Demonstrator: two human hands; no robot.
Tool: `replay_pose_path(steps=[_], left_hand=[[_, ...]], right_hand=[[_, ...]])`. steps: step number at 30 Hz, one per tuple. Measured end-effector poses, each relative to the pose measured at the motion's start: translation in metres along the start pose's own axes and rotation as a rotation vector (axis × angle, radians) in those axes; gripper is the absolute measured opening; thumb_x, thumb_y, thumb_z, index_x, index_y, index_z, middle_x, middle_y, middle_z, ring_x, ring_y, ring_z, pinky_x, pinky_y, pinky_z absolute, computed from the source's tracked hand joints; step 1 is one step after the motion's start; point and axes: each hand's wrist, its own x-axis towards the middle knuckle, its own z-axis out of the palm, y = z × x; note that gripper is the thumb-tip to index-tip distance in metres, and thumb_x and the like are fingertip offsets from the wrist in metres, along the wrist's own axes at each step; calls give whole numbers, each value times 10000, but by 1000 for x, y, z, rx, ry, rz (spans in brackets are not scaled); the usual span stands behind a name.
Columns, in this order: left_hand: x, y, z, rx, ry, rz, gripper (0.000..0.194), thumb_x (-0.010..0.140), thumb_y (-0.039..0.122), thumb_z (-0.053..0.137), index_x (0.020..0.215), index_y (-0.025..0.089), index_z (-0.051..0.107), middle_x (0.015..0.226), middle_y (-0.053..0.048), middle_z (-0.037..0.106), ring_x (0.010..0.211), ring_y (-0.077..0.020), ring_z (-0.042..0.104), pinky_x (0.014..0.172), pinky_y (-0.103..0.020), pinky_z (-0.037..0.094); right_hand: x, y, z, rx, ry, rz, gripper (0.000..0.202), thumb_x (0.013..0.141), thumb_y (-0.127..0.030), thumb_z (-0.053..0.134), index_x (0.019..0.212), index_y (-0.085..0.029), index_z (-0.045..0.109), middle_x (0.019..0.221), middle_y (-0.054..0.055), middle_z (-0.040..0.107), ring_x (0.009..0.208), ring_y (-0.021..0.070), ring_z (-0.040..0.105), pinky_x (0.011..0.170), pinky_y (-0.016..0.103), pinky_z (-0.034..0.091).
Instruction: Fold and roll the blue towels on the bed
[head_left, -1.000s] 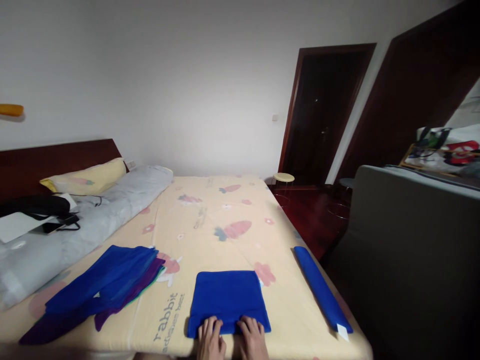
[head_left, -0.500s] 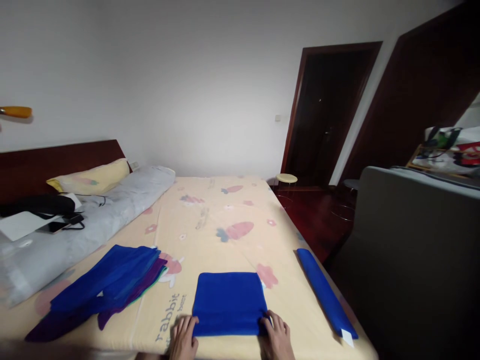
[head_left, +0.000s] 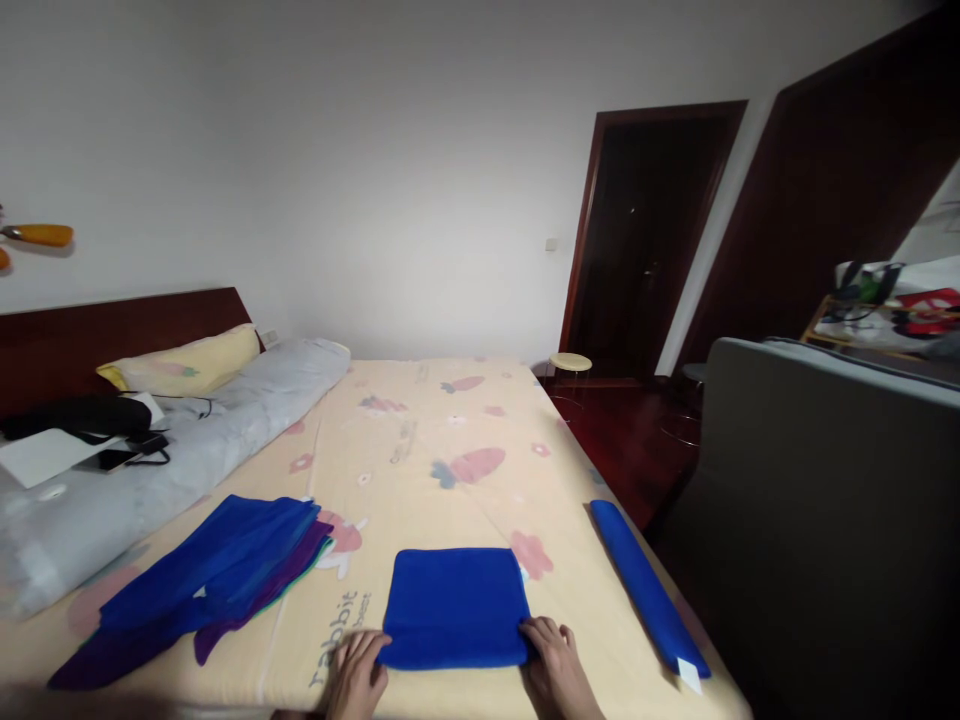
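The left hand (head_left: 360,668) is curled, pinching the near left side of a folded blue cloth (head_left: 457,605). The right hand (head_left: 556,658) pinches its near right side. The cloth lies flat on the bed (head_left: 420,515), between a blue-and-purple cloth pile (head_left: 240,560) and a blue roll (head_left: 646,585). A stool (head_left: 571,362) stands far back.

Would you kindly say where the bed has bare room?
Bare sheet lies between the folded blue cloth and the long blue strip, and beyond both toward the wall. The left is crowded by the cloth pile and grey bedding.
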Motion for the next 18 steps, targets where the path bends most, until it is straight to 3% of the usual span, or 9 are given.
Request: replay_pose_path(steps=[3, 7, 11, 13, 16, 18], left_hand=[[3, -4, 2, -167, 5, -88, 325, 641, 149, 518, 891, 269, 687, 919, -17, 735, 931, -214, 649, 879, -365, 496], [5, -14, 12, -414, 26, -224, 219, 652, 250, 534, 834, 237, 654, 843, -11, 717, 818, -193, 661, 787, -300, 539], [5, -17, 17, -270, 29, -282, 187, 710, 270, 524, 863, 249, 628, 749, 19, 702, 726, -171, 668, 732, -280, 538], [5, -13, 17, -100, 99, -256, 221, 745, 257, 501, 917, 237, 638, 778, -7, 718, 751, -188, 677, 749, -311, 536], [5, 2, 18, 83, 276, -106, 272, 782, 240, 485, 994, 232, 655, 919, -56, 730, 881, -227, 676, 821, -365, 529], [4, 22, 21, 102, 289, 33, 288, 813, 227, 474, 1036, 253, 654, 952, -51, 721, 917, -217, 668, 826, -346, 535]], right_hand=[[0, -5, -11, 91, -9, 73, 309, 748, -234, 454, 995, -241, 640, 995, 45, 674, 974, 233, 561, 920, 389, 369], [-5, 1, -2, 226, 27, 208, 294, 797, -349, 427, 992, -256, 625, 953, 39, 669, 914, 240, 574, 883, 385, 407], [-7, 14, 22, 130, 130, 244, 330, 806, -337, 445, 1078, -239, 604, 956, 62, 679, 914, 256, 596, 872, 408, 415], [-6, 17, 33, 32, 224, 226, 318, 813, -322, 463, 1085, -233, 602, 1000, 84, 671, 945, 273, 594, 853, 422, 419], [-4, 9, 40, -26, 346, 162, 322, 825, -274, 469, 1123, -239, 584, 1074, 100, 643, 973, 272, 588, 837, 416, 433], [-3, -6, 41, -10, 346, 60, 334, 837, -252, 467, 1155, -251, 570, 1109, 93, 629, 991, 258, 582, 859, 404, 435]])
